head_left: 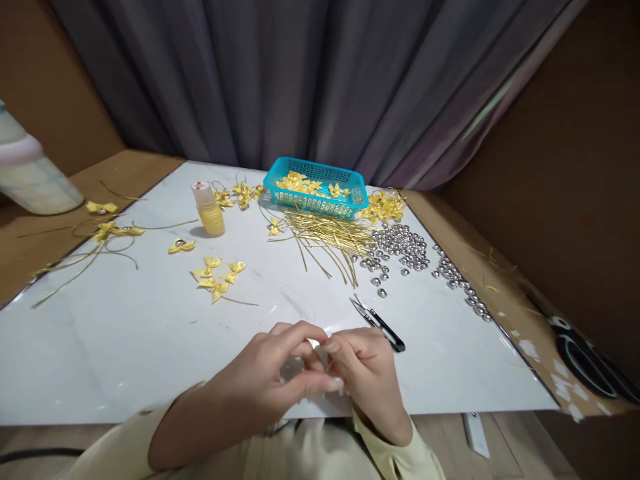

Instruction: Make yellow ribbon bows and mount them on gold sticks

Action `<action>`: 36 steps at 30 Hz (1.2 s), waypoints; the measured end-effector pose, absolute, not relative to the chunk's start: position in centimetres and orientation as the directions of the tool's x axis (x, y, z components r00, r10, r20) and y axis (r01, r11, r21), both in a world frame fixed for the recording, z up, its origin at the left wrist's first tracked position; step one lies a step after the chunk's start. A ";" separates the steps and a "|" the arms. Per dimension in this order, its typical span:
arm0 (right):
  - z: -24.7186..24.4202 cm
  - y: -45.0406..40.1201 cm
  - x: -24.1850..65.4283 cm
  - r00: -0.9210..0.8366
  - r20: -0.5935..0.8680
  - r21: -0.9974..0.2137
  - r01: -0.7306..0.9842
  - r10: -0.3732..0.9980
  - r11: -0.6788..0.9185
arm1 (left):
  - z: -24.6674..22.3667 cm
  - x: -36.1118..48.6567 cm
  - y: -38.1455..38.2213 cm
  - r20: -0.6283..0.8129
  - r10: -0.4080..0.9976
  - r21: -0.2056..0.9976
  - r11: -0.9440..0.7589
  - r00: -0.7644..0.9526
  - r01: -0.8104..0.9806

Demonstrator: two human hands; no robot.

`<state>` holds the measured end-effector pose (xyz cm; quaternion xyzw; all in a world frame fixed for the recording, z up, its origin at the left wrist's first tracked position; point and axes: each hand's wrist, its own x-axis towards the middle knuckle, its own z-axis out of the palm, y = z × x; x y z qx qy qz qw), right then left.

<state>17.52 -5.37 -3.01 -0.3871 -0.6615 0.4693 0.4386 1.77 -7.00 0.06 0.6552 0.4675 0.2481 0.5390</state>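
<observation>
My left hand (283,367) and my right hand (367,367) meet over the front edge of the white board (165,360). The right thumb and fingers are pinched together. Curled round towards them, the left fingers and thumb leave a gap in the middle. A thin strand seems to show between the fingertips, but what they hold is too small and hidden to name. Thread snips (379,325) with black handles lie just beyond my right hand. Farther off, to the left, is a small group of yellow ribbon bows (217,277).
A blue basket (316,197) of yellow bows stands at the back. Before it are gold cords (327,235) and silver beads (400,243). A glue bottle (209,210) stands left of them, a tumbler (35,170) at far left. Large scissors (583,360) lie at right.
</observation>
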 end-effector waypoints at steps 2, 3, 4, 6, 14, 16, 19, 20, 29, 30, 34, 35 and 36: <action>-3.0 -5.3 17.5 -0.323 0.231 -0.953 0.117 0.918 0.280 | -0.3 2.0 -6.9 -0.164 0.886 0.946 0.017 0.433 0.322; -2.9 -5.3 17.5 -0.323 0.236 -0.950 0.122 0.916 0.287 | -0.5 2.1 -6.9 -0.144 0.889 0.948 -0.001 0.434 0.317; -2.9 -5.3 17.5 -0.321 0.243 -0.948 0.124 0.915 0.295 | -0.7 2.1 -6.9 -0.123 0.890 0.947 -0.027 0.440 0.319; -2.7 -5.2 17.4 -0.312 0.257 -0.944 0.123 0.915 0.307 | -1.0 2.2 -6.8 -0.094 0.888 0.936 -0.075 0.449 0.344; -3.1 -5.3 18.0 -0.273 0.283 -0.937 0.126 0.919 0.326 | -0.8 1.9 -6.9 -0.086 0.898 0.932 -0.081 0.432 0.354; -2.9 -5.1 18.7 -0.295 0.305 -0.924 0.139 0.905 0.357 | -0.8 1.8 -6.9 -0.098 0.903 0.935 -0.060 0.418 0.348; -2.1 -4.9 19.9 -0.439 0.335 -0.862 0.215 0.834 0.460 | -0.7 1.8 -7.0 -0.100 0.908 0.940 -0.047 0.407 0.337; -1.8 -4.8 20.2 -0.492 0.338 -0.831 0.245 0.803 0.500 | -0.7 1.9 -7.0 -0.100 0.908 0.940 -0.048 0.407 0.337; -1.0 -5.2 20.5 -0.695 0.253 -0.677 0.370 0.674 0.636 | -1.1 1.9 -7.0 -0.061 0.891 0.919 -0.125 0.449 0.374; -1.1 -5.2 20.5 -0.697 0.251 -0.676 0.370 0.671 0.637 | -1.2 1.8 -7.0 -0.051 0.890 0.914 -0.141 0.452 0.380; -1.4 -5.2 20.5 -0.673 0.273 -0.680 0.370 0.687 0.633 | -1.3 1.6 -6.9 -0.015 0.884 0.888 -0.203 0.467 0.413; -1.4 -5.2 20.4 -0.660 0.283 -0.682 0.371 0.695 0.630 | -1.3 1.6 -6.9 -0.019 0.880 0.885 -0.206 0.475 0.418; -1.5 -5.2 20.4 -0.646 0.295 -0.683 0.372 0.704 0.629 | -1.3 1.5 -6.8 -0.029 0.875 0.885 -0.203 0.484 0.420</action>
